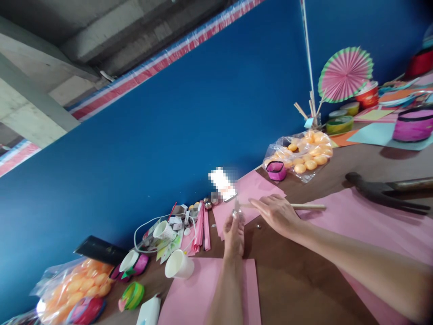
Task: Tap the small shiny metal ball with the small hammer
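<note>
Near the middle of the table my left hand is closed round a small shiny metal object, partly covered by the fingers. To its right my right hand pinches a thin pale wooden stick, whose left end points toward the metal object. Whether the two touch is too blurred to tell. Pink paper lies beyond both hands, and a bright phone leans at the blue wall. A tiny shiny ball rests on the brown table between my hands.
A hammer lies at the right on pink paper. Bagged orange balls sit at the back right, and more at the lower left. A white cup stands left of my left forearm. Pink strips and a white cable lie beyond it.
</note>
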Demonstrator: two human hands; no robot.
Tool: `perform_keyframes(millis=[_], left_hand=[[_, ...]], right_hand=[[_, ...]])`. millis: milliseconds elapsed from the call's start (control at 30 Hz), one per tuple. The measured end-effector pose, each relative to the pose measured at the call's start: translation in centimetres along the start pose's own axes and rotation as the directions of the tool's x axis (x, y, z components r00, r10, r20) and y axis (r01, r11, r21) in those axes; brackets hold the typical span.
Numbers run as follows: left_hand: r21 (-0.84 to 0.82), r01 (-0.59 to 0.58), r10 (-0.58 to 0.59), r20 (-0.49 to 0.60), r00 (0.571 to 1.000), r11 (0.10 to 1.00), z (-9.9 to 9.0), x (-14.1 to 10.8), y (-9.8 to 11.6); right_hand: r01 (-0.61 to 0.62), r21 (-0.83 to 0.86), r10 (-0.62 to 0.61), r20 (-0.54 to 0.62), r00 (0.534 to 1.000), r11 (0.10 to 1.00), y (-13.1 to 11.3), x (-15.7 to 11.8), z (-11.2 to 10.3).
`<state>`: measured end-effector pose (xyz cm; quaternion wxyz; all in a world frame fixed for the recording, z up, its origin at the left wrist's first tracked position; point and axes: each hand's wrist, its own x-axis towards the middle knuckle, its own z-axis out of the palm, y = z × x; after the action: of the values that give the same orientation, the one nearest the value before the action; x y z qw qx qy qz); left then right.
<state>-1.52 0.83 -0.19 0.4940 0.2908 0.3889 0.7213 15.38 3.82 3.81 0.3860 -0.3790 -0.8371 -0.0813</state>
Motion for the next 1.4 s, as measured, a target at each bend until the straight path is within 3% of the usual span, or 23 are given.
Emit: perform_keyframes(millis=[300,500,667,967,1233,1400], left_hand=[[-0.014,0.015,-0.015,-0.013,1.000,1.000,0.11,-0.22,0.31],[0.005,0.007,-0.006,-0.042,0.999,1.000,-0.01,-0.08,0.11],[0.010,0.017,-0.017,0.000,1.000,1.000,-0.13,-0.08,0.08],[-0.009,0.009,-0.009,-0.054,0.998,1.000,-0.13,-0.08,0.18],[-0.027,-0.022,0.021,-0.013,1.000,0.999,-0.08,-0.08,0.01],[-0.008,0.005,-0.005,0.016,1.000,1.000,0.15,-0.33,0.29]], right_hand=[[0.016,-0.024,-0.016,0.014,1.000,1.000,0.13,-0.15,0.28],[0.013,-0.023,-0.014,-0.039,0.999,1.000,0.14,-0.02,0.20],[0.023,-0.032,-0.023,0.007,1.000,0.999,0.03,0.00,0.16],[0.014,-0.047,-0.015,-0.019,1.000,0.999,0.13,-0.09,0.36],[0.015,-0.034,-0.016,-0.045,0.999,0.999,0.19,-0.01,0.11],[0.025,-0.041,-0.025,0.000,1.000,0.999,0.01,-0.03,0.22]])
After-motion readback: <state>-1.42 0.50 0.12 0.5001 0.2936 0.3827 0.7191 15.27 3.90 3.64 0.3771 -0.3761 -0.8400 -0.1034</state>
